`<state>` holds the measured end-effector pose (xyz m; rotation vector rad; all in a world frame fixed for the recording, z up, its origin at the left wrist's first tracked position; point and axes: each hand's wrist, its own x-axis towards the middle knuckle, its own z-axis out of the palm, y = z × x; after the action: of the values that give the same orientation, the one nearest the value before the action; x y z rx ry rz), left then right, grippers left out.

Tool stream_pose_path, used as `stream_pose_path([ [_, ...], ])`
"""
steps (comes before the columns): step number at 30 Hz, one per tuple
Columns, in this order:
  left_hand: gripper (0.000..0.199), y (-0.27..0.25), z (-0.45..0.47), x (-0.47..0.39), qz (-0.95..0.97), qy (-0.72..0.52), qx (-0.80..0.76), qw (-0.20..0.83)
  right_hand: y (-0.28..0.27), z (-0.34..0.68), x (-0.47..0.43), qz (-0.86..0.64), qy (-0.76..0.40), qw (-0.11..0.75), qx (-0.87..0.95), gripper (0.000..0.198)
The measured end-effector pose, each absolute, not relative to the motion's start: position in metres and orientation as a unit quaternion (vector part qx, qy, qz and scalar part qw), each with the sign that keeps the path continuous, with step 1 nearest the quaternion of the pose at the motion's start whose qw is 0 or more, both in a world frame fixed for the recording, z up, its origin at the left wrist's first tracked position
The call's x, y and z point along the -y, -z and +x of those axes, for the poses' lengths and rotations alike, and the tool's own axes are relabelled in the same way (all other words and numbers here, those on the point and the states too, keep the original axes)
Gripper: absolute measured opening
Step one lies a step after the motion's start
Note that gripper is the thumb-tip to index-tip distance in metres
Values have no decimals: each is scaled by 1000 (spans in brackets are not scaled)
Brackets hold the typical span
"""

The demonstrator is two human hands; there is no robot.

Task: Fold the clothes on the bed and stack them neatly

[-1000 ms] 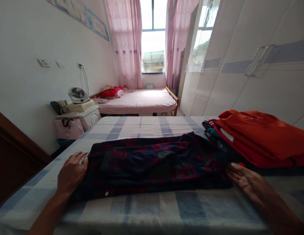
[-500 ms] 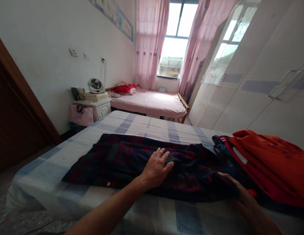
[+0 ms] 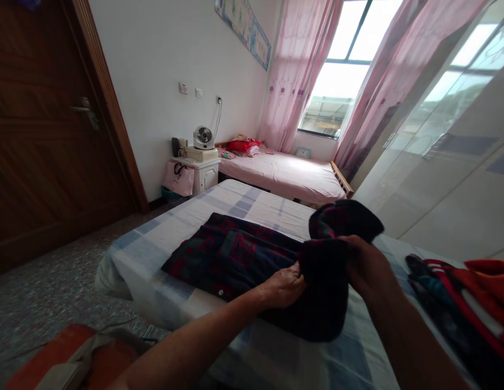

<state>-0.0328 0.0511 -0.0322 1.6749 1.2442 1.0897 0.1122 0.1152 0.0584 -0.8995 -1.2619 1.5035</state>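
A dark navy shirt (image 3: pixel 236 254) with a red and green check lies on the bed, its left part flat and a white button showing at its front edge. The right end is raised off the bed and bent over toward the middle. My right hand (image 3: pixel 363 265) is closed on this lifted part, the fingers partly hidden by cloth. Near the middle of the shirt, my left hand (image 3: pixel 285 284) pinches the fabric beside the fold, with its fingertips tucked at the cloth.
The bed (image 3: pixel 146 249) has a blue and white checked sheet. Folded clothes (image 3: pixel 459 292) in red, orange and black are piled at the right. An orange bag (image 3: pixel 73 357) stands on the floor at lower left. Behind are a nightstand (image 3: pixel 205 173) and a pink bed (image 3: pixel 288 173).
My right hand has lifted the shirt's right end and carried it up and leftward. My left hand, earlier lying flat on the shirt, now grips it. The view has turned left.
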Motion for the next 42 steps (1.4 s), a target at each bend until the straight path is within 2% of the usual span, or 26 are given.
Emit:
stream_pose_path([
  [3,34,32,-74,-24,586,-500,-495,402,-64,28,-101,-317,-657,466,501,17],
  [4,36,35,-89,-10,551,-528,-505,403,-62,4,-95,-286,-670,421,540,21],
  [6,36,45,-117,23,448,-593,-532,406,-54,-30,-88,-227,-671,311,633,39],
  [7,32,51,-128,42,334,-650,-537,421,-49,-39,-88,-211,-647,263,684,48],
  [9,36,61,-144,78,125,-715,-523,448,-37,-43,-98,-231,-549,222,772,55],
  [12,47,62,-146,117,-8,-736,-480,478,-16,-21,-134,-345,-321,266,841,47],
  [14,45,56,-142,125,-47,-742,-459,485,-3,0,-164,-418,-191,262,849,48],
  [16,34,49,-140,119,-90,-743,-453,485,6,18,-189,-464,-141,209,849,52],
  [19,18,43,-142,99,-146,-734,-459,479,13,35,-211,-465,-193,131,854,51],
  [21,16,38,-144,85,-118,-740,-449,487,14,38,-216,-453,-244,115,850,48],
  [23,20,34,-144,72,-54,-746,-435,500,14,37,-215,-458,-311,112,825,43],
  [26,23,30,-145,48,9,-729,-476,491,11,36,-206,-447,-510,112,727,29],
  [29,19,25,-149,17,36,-714,-528,459,3,40,-191,-421,-629,158,635,16],
  [33,21,-4,-151,-28,128,-722,-500,460,-32,66,-165,-384,-683,259,564,15],
  [38,19,-44,-143,-70,241,-660,-479,526,-72,123,-113,-372,-638,396,545,35],
  [40,20,-38,-140,-80,282,-616,-502,538,-65,145,-88,-385,-615,420,545,44],
  [42,20,-18,-139,-87,323,-568,-548,522,-42,164,-66,-419,-597,391,561,47],
])
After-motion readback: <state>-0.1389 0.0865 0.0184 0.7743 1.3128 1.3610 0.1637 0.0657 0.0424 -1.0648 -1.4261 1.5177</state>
